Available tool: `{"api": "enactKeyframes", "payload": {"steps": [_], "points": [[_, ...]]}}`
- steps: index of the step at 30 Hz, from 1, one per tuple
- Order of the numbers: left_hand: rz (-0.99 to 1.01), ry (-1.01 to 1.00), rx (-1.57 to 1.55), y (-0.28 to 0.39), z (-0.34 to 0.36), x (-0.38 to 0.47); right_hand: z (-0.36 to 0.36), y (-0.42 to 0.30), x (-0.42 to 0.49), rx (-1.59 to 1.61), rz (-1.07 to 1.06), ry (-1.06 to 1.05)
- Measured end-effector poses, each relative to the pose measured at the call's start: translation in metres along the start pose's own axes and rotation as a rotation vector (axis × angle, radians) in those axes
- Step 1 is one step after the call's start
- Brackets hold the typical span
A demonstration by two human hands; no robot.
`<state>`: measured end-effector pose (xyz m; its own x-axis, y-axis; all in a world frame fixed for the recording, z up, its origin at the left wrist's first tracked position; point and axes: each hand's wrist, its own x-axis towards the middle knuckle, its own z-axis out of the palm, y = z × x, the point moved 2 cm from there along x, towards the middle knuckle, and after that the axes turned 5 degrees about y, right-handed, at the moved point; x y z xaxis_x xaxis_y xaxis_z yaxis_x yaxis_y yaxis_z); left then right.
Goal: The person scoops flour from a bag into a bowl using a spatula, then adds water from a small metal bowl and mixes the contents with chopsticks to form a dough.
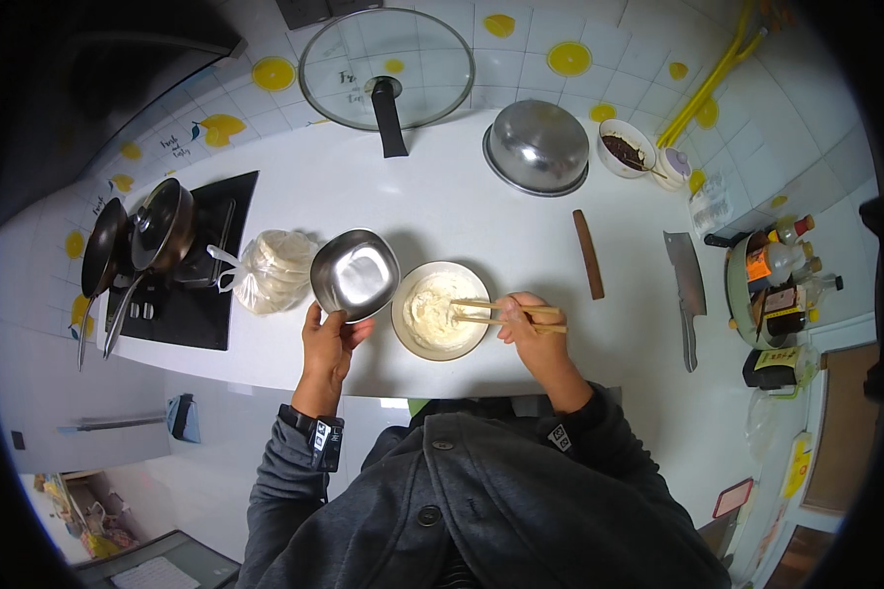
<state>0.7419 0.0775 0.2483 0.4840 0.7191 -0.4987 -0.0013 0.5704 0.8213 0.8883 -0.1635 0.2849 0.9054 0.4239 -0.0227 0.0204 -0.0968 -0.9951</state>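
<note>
My left hand (pixel 331 342) holds a small metal bowl (pixel 355 274) by its near rim, tilted above the counter. Just right of it, a round bowl (pixel 482 335) stands on the white counter and contains a pale, lumpy, flour-like mixture (pixel 438 309). A pair of wooden chopsticks (pixel 486 312) is gripped in my right hand (pixel 534 331), with the tips in the mixture. A tied clear plastic bag (pixel 274 271) with pale contents lies left of the metal bowl.
Around the counter are a cooktop (pixel 206 309) with pans (pixel 163 224), a glass lid (pixel 431 81), an overturned metal basin (pixel 541 147), a wooden stick (pixel 588 254), a cleaver (pixel 685 276), a bowl of dark food (pixel 625 151) and several bottles (pixel 784 258).
</note>
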Motion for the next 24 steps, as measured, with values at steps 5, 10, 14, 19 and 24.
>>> {"api": "enactKeyframes", "payload": {"steps": [5,10,14,19,24], "points": [[-0.059,0.087,-0.075,-0.021,-0.023,0.007,0.010,0.001,-0.001,-0.013,-0.085,0.013],[-0.073,0.120,-0.120,-0.035,-0.037,0.012,0.016,0.009,0.006,-0.088,0.024,-0.080],[-0.080,0.159,-0.162,-0.044,-0.042,0.017,0.016,0.008,0.009,-0.089,0.043,-0.088],[-0.085,0.165,-0.159,-0.044,-0.045,0.014,0.012,-0.005,0.015,-0.043,0.040,-0.015],[-0.329,-0.010,0.096,-0.043,-0.026,-0.017,0.032,-0.009,0.023,0.071,0.071,0.007]]}}
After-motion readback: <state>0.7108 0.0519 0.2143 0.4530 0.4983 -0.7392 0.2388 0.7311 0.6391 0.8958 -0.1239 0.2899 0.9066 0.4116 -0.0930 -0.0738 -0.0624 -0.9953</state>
